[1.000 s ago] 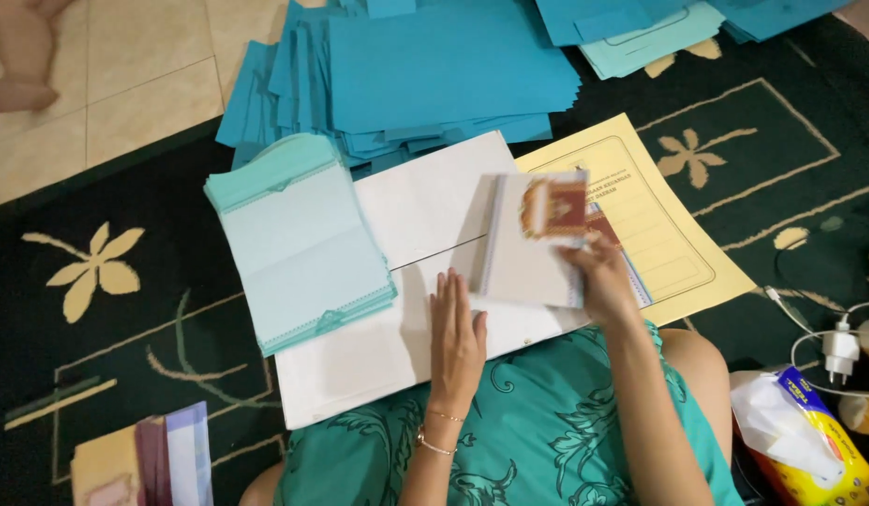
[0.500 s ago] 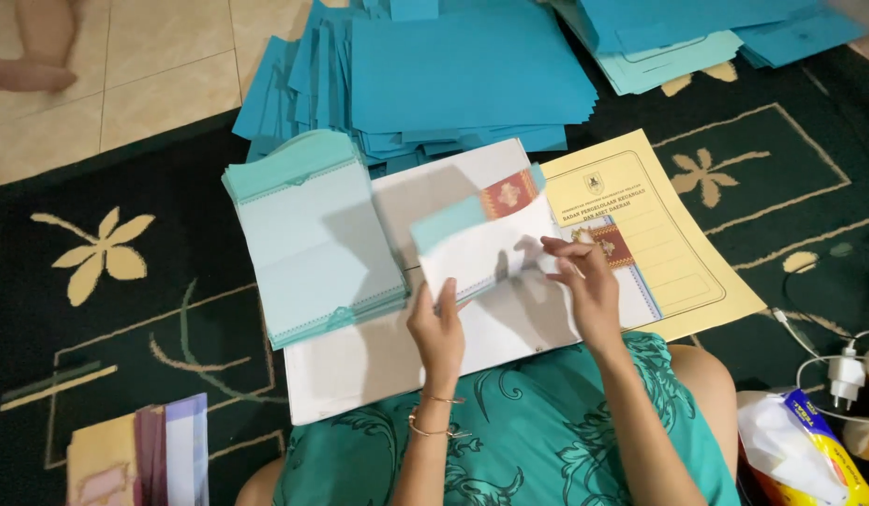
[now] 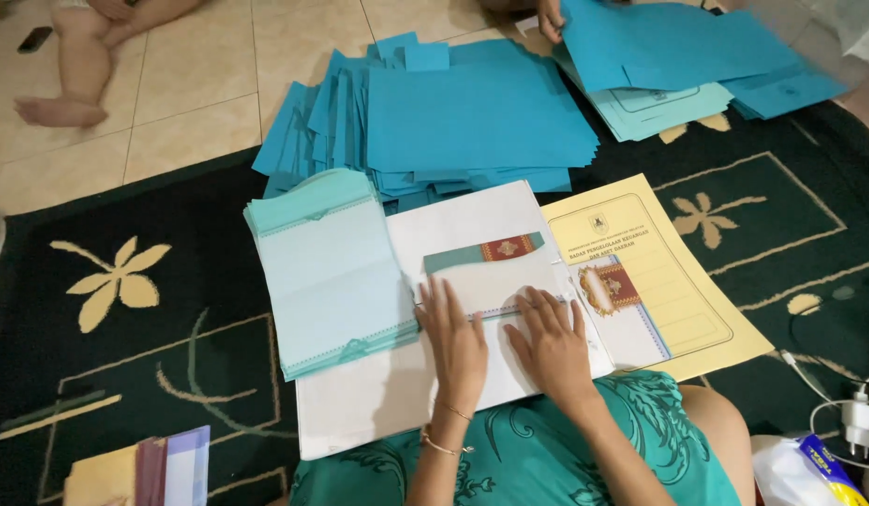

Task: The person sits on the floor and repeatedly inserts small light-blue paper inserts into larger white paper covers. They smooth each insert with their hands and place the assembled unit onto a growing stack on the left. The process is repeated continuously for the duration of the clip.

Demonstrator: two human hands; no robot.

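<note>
Head view is looking down at a folded sheet of paper (image 3: pixel 495 281) lying on a large white board (image 3: pixel 388 403) across the person's lap. Both hands are pressing flat on it: the left hand (image 3: pixel 458 342) is lying with fingers spread wide over its lower left part, and the right hand (image 3: pixel 550 342) is lying just beside, fingers stretched along the crease at its lower right. Neither hand is gripping anything; the palms are bearing down. The sheet is looking thin, light and limp, probably easy to crease or slide on the smooth board, so it is likely best taken by an edge or corner while the other palm is pinning it. A stack of pale green sheets (image 3: pixel 331 272) is sitting just left of the hands, a yellow sheet (image 3: pixel 678 300) to the right, and blue folders (image 3: pixel 472 122) are spreading beyond on the carpet (image 3: pixel 125 375)
</note>
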